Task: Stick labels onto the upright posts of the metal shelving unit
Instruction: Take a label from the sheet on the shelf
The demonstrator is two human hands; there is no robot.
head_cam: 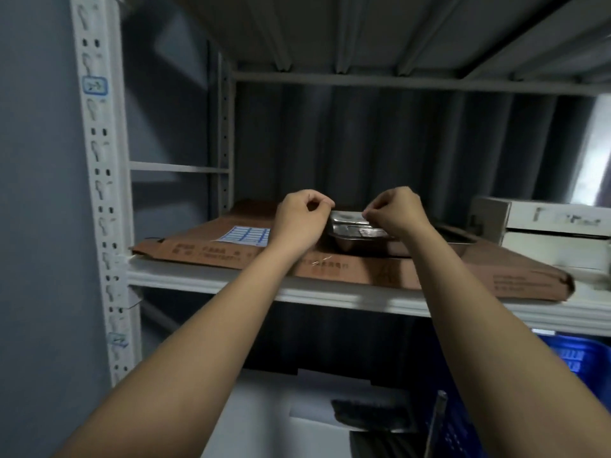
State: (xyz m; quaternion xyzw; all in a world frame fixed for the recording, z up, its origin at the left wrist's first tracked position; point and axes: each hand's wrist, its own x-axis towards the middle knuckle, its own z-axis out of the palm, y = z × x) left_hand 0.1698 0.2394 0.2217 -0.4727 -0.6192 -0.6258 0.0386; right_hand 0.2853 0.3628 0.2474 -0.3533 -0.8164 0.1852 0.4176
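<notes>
2 blue-edged labels sit on the white front-left post [99, 180] of the shelving unit, 1 high up [95, 85] and 1 lower down [118, 339], below the shelf edge; the post is perforated with slots along its length; to its right, on the white shelf [211, 281], lies a flattened brown cardboard box [330, 262] with printed text; on the cardboard rests a sheet of blue-bordered labels [246, 234], just left of the left hand; the left hand [299, 223] is raised over the cardboard, its fingers [322, 204] curled with thumb and forefinger tips pinched together, though whether a label lies between them is too small to tell; between the 2 hands, behind them, a shiny metal tray [355, 233] sits on the cardboard; the right hand [396, 211] hovers at the tray's right part, fingers [372, 211] also curled and pinched at the tips, contents unclear; further right a white box [542, 226] stands on the shelf; below the shelf, at the lower right, a blue plastic crate [572, 358] shows.
</notes>
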